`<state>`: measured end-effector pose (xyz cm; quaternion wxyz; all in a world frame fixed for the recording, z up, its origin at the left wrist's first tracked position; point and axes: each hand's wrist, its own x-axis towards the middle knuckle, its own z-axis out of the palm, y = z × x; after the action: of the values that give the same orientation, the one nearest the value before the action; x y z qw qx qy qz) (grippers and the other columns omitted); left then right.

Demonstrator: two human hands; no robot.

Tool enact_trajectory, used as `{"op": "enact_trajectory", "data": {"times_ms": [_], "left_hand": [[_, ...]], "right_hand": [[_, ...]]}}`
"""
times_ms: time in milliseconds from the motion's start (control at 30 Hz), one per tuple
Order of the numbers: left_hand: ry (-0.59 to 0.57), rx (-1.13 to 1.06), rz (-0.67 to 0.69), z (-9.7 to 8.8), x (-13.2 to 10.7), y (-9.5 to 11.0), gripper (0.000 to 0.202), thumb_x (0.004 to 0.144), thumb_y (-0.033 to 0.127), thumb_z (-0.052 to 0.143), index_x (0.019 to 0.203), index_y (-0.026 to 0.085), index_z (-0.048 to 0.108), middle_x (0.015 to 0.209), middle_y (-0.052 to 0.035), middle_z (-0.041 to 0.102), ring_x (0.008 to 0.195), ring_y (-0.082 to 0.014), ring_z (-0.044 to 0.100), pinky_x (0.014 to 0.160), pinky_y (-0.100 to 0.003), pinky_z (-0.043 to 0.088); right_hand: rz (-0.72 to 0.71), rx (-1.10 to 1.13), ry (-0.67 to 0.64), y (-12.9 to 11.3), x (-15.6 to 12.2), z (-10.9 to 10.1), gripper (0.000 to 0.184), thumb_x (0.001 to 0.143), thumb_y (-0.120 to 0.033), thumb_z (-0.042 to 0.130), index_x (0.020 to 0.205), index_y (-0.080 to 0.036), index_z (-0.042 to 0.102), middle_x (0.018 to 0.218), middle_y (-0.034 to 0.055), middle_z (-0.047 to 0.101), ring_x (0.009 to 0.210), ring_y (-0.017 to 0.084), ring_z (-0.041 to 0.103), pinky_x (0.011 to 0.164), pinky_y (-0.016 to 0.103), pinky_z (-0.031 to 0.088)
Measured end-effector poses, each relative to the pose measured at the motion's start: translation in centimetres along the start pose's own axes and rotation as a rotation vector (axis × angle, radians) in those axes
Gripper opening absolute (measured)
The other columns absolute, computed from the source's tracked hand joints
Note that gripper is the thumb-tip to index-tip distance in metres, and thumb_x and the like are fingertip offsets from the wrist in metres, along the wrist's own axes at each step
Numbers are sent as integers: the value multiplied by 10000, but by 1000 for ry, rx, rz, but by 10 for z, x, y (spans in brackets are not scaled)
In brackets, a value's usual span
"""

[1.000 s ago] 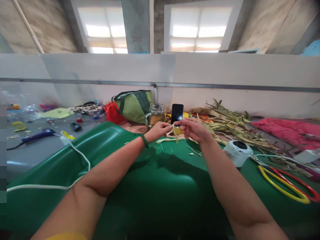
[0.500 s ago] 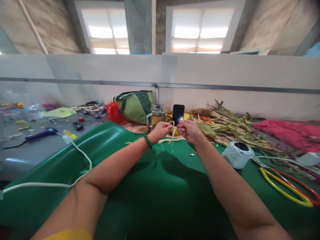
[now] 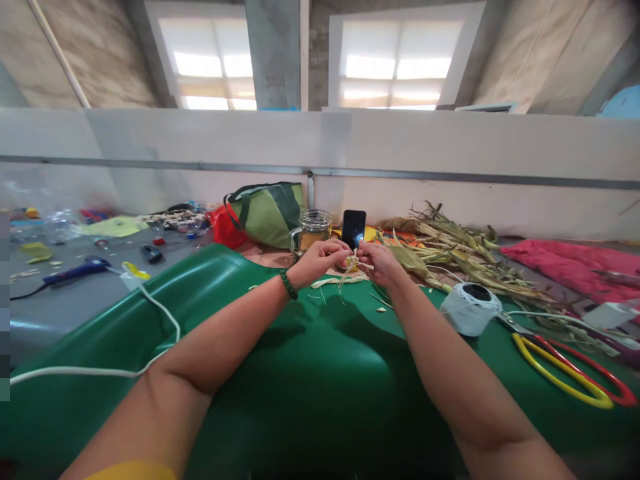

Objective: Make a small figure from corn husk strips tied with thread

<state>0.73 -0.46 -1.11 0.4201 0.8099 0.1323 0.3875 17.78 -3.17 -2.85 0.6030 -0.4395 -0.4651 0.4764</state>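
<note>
Both my hands meet above the green mat (image 3: pixel 300 400), in front of an upright phone (image 3: pixel 354 227). Between them is a small pale bundle of corn husk strips (image 3: pixel 354 261), its loose ends hanging and sticking out sideways. My left hand (image 3: pixel 323 260), a green bead bracelet on its wrist, has its fingers pinched at the bundle's left side. My right hand (image 3: pixel 379 260) grips the bundle from the right. Just behind the left hand stands a glass mug (image 3: pixel 314 232) of amber drink. Pale husk scraps (image 3: pixel 345 280) lie on the mat below.
Dried corn husks (image 3: pixel 445 253) are heaped at the back right. A thread spool (image 3: pixel 471 309) and red-and-yellow-handled scissors (image 3: pixel 565 373) lie right. A white cable (image 3: pixel 160 307) crosses the mat at left, near a blue glue gun (image 3: pixel 75 270). A green bag (image 3: pixel 270 213) rests by the wall.
The husk bundle has turned from hanging upright to lying more sideways between my hands. My left fingers have moved over closer to the right hand. The whole view has shifted slightly.
</note>
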Motion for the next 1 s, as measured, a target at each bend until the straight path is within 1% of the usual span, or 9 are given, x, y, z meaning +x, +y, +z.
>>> {"op": "enact_trajectory", "data": {"times_ms": [100, 233, 367, 433, 467, 567, 700, 767, 1000], "left_hand": [[-59, -161, -34, 6, -2, -2, 426, 793, 536, 554, 644, 139, 600, 839, -64, 661, 831, -151, 587, 820, -291, 448], [51, -177, -118, 7, -1, -9, 389, 805, 491, 559, 648, 135, 583, 672, -19, 605, 662, -105, 545, 707, -242, 445], [137, -248, -233, 1, 3, -13, 210, 785, 292, 571, 663, 123, 600, 641, -14, 604, 616, -91, 548, 638, -214, 433], [134, -271, -275, -2, 5, -12, 95, 726, 161, 550, 697, 118, 629, 677, -21, 636, 647, -101, 577, 641, -213, 447], [121, -257, -275, -2, 5, -12, 120, 692, 111, 532, 721, 117, 647, 702, -23, 653, 673, -108, 592, 651, -215, 456], [105, -69, -183, -2, 4, -12, 216, 660, 69, 523, 783, 122, 692, 772, -32, 694, 737, -131, 617, 692, -234, 478], [139, 307, 23, 3, 2, -16, 137, 721, 142, 597, 777, 132, 721, 771, -60, 705, 735, -152, 622, 702, -258, 481], [147, 421, 93, 4, 1, -17, 125, 736, 142, 600, 765, 141, 721, 757, -60, 702, 729, -149, 623, 703, -254, 478], [159, 439, 72, 7, -3, -10, 164, 732, 140, 595, 849, 147, 708, 778, -43, 701, 691, -135, 616, 644, -228, 476]], "right_hand": [[89, 77, 26, -2, -5, 8, 318, 788, -319, 654, 582, -179, 457, 488, -32, 478, 467, 79, 452, 478, 189, 429], [160, 169, 58, -10, -10, 11, 242, 800, -248, 639, 627, -165, 492, 597, -1, 587, 436, 55, 416, 406, 169, 365], [137, 162, 24, -18, -12, 3, 217, 783, -230, 666, 652, -155, 509, 643, 2, 604, 373, 18, 307, 340, 153, 290], [149, 115, -34, -20, -13, -1, 209, 773, -231, 679, 662, -146, 523, 663, 6, 615, 356, 2, 277, 320, 139, 245], [160, 90, -67, -21, -15, -3, 204, 771, -230, 681, 667, -142, 529, 678, 11, 626, 349, -6, 264, 312, 132, 221], [177, 33, -179, -23, -18, -6, 200, 752, -241, 693, 682, -142, 533, 714, 37, 664, 334, -16, 239, 301, 121, 180], [138, -47, -364, -23, -21, -7, 255, 723, -334, 712, 696, -131, 560, 671, 79, 678, 327, -12, 221, 294, 123, 175], [131, -63, -424, -23, -21, -7, 289, 697, -369, 729, 701, -125, 574, 658, 78, 678, 328, -11, 230, 294, 124, 176], [118, -52, -415, -26, -22, -8, 318, 661, -383, 745, 643, -127, 558, 578, 22, 629, 323, -11, 217, 291, 129, 146]]}}
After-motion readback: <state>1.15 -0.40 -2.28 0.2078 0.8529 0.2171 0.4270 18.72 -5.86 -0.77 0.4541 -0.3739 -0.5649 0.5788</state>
